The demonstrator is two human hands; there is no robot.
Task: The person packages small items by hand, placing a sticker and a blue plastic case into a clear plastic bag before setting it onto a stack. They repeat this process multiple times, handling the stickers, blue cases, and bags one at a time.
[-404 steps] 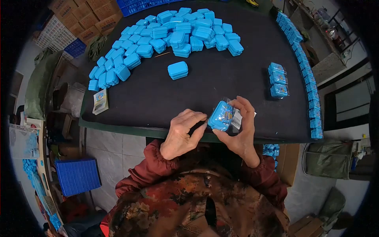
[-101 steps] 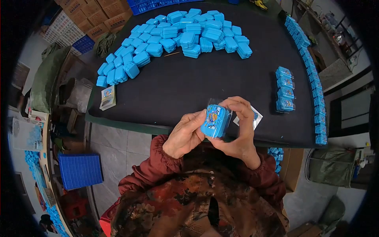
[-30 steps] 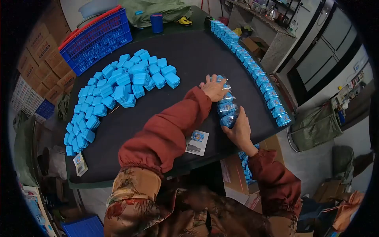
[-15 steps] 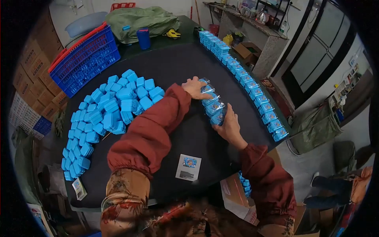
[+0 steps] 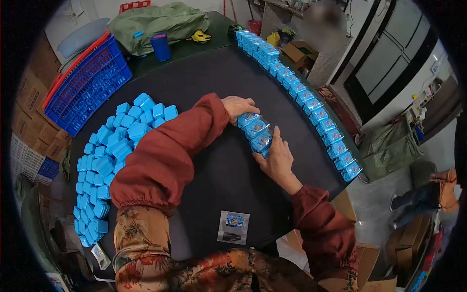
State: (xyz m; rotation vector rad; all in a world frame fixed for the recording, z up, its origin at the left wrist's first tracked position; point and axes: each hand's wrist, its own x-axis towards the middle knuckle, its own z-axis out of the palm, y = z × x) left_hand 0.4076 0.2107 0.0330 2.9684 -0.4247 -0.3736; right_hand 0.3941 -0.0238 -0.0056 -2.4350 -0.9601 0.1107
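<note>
Between my hands lies a short row of small blue boxes (image 5: 257, 129) with picture labels and clear shiny wrapping on top. My left hand (image 5: 239, 107) is bent over the far end of the row, its fingers partly hiding the end box. At the near end my right hand (image 5: 277, 160) presses with its palm and thumb, fingers stretched along the outer side. Both hands touch the row and hold it from its two ends. A small card or packet with a blue picture (image 5: 234, 227) lies flat on the black table (image 5: 209, 194) in front of me.
A heap of plain blue boxes (image 5: 116, 146) spreads over the table's left. Along the right edge runs a long curved line of labelled blue boxes (image 5: 318, 116), stacked higher at its far end. A blue crate (image 5: 90, 82), a blue canister (image 5: 160, 47) and a green sack (image 5: 158, 27) stand behind.
My hands have come closer together around the row, with my left hand now covering its far end. The head view has shifted. A person's blurred head now shows at the back.
</note>
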